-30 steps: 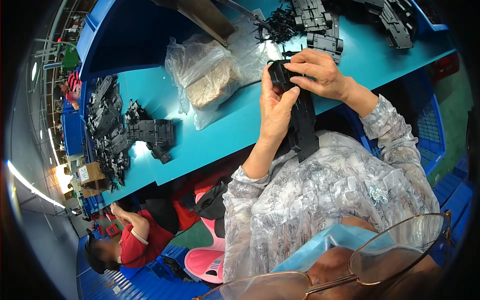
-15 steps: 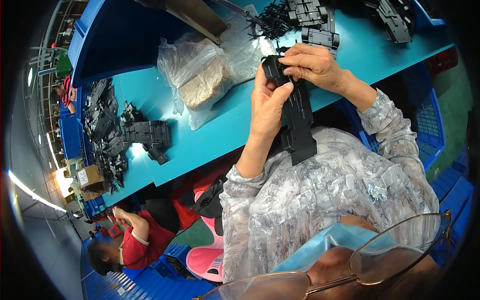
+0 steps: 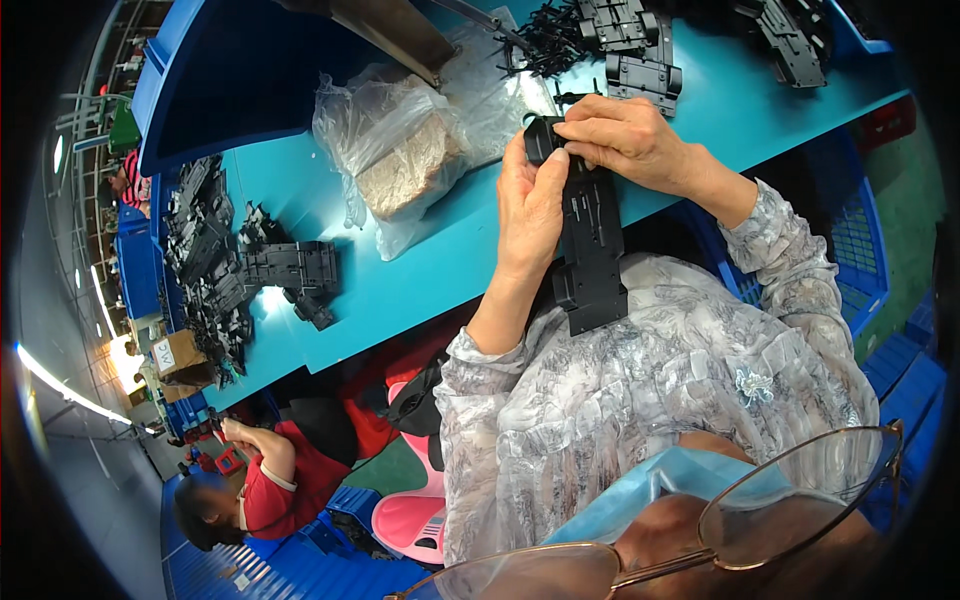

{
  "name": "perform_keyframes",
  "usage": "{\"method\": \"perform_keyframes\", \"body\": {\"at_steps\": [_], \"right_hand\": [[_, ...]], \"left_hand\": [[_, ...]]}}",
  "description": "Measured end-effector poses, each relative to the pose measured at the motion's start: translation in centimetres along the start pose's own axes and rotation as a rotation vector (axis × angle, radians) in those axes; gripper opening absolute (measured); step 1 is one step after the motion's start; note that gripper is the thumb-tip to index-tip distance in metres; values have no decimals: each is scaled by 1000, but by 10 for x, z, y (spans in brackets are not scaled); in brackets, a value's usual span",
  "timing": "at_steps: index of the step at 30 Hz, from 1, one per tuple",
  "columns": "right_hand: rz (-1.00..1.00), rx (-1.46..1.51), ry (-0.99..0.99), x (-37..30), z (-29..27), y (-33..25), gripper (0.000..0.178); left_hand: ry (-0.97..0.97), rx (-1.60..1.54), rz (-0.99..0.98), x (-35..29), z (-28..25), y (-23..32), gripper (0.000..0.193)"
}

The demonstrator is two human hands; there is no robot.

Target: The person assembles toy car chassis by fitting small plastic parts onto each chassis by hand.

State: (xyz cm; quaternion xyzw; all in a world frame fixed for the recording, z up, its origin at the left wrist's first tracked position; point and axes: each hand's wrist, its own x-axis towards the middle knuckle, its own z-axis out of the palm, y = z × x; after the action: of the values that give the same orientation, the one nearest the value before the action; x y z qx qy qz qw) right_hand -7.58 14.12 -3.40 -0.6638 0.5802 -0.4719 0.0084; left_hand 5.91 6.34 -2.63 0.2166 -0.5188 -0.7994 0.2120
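On the teal table (image 3: 740, 120) sits a clear plastic bag (image 3: 410, 170) with a pale, lumpy mass inside. A blue bin (image 3: 165, 100) rises at the table's far left, and a metal chute (image 3: 390, 35) slopes down over its far side. A cardboard box (image 3: 185, 355) is at the table's left end. Off its near edge are a pink seat (image 3: 410, 525) and a co-worker in red (image 3: 280, 490); past its right part, a blue basket (image 3: 858, 215) stands lower, near green flooring (image 3: 905, 180).

The left hand (image 3: 530, 215) has moved its thumb farther up the black part (image 3: 595, 235).
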Motion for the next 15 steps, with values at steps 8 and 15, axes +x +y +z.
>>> {"method": "perform_keyframes", "body": {"at_steps": [8, 15], "right_hand": [[406, 304, 22, -15, -7, 3, 20], [452, 353, -70, -14, -9, 7, 18]], "left_hand": [[5, 65, 9, -4, -10, 0, 22], [0, 51, -2, -3, -10, 1, 22]]}}
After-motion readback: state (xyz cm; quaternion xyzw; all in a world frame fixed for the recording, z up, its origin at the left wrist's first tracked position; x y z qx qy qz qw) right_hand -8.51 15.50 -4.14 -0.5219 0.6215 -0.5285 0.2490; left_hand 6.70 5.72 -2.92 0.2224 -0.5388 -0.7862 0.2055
